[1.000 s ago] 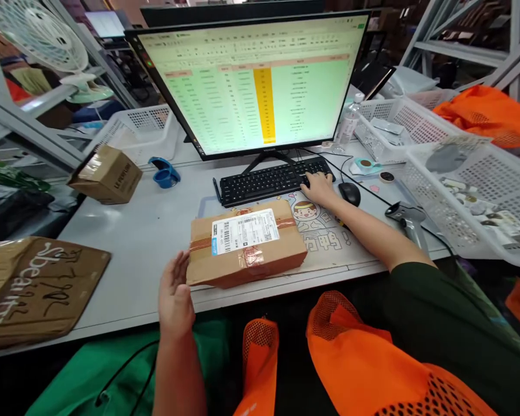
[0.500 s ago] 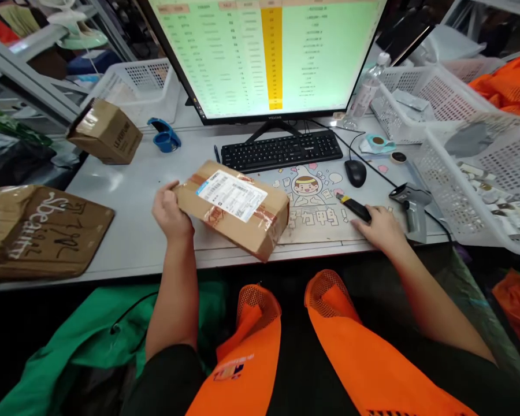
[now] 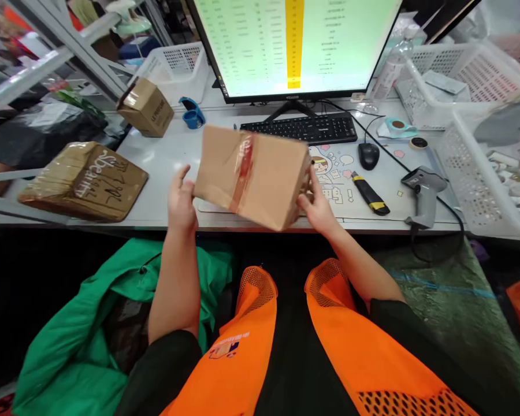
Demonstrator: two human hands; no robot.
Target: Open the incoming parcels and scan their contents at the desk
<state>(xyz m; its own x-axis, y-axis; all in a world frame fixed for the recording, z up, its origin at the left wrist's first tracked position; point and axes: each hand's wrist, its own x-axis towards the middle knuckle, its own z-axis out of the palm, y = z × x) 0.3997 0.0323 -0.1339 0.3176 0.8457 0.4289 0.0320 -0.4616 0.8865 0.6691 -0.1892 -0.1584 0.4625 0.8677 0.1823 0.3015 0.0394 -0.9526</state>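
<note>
Holding the left hand (image 3: 182, 202) open at the left end of a taped cardboard box (image 3: 264, 179), tilted above the tabletop (image 3: 173, 153) in front of the black keyboard (image 3: 329, 128); gripping the box's right end with the right hand (image 3: 319, 207), left of the black-and-yellow utility knife (image 3: 370, 193)

Hands (both bare) hold a taped box (image 3: 264, 176).
</note>
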